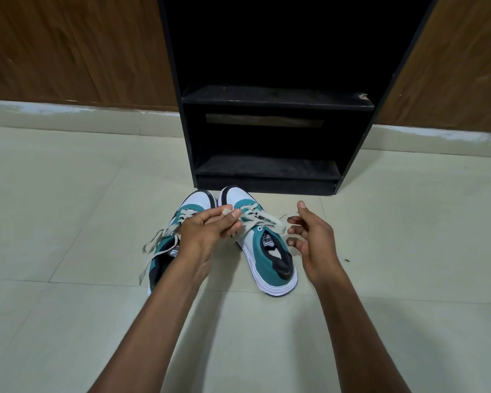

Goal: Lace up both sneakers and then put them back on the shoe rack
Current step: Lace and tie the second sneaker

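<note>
Two white, teal and black sneakers stand side by side on the floor, toes toward the rack. The left sneaker (165,251) is partly hidden under my left forearm, and its cream laces trail loose to the left. The right sneaker (270,259) has loose cream laces (262,219) across its top. My left hand (210,228) is over the two shoes, fingers pinching a lace of the right sneaker. My right hand (309,236) hovers just right of that shoe, fingers curled near a blurred lace end; I cannot tell if it grips it. The black shoe rack (278,103) stands directly behind.
The rack has two bare shelves, the lower one (267,167) near floor level just beyond the shoe toes. A brown wood-panelled wall (77,49) with a pale skirting runs behind. Pale floor tiles (68,208) spread around the shoes.
</note>
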